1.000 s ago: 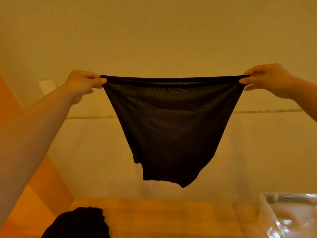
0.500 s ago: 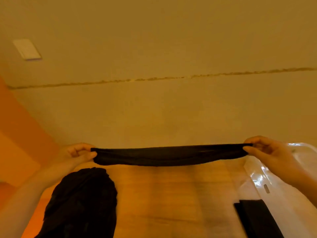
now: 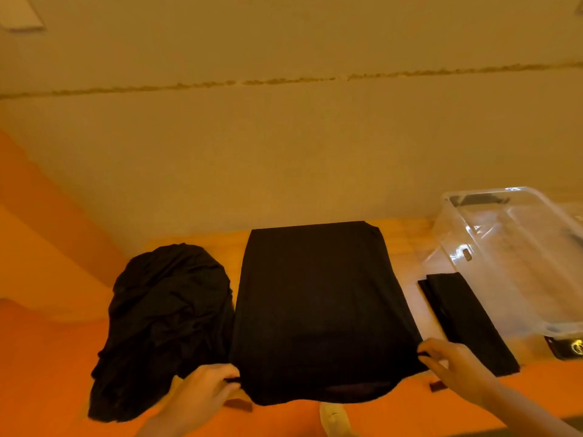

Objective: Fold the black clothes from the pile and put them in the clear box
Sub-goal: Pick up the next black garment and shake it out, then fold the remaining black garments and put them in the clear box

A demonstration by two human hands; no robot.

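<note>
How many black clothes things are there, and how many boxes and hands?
Black clothes: 3 (pile, spread garment, folded piece)
Clear box: 1
Hands: 2 (left hand, right hand)
Total: 6

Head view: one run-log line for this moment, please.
garment flat on table | left hand, right hand pinch near corners | pile left | clear box right

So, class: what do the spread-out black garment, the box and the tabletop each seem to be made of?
Black garment: thin matte knit fabric, probably; it lies limp and flat.
Clear box: glossy transparent plastic; glare, and the table shows through.
Tabletop: wood or wood-look laminate; faint grain lines.
</note>
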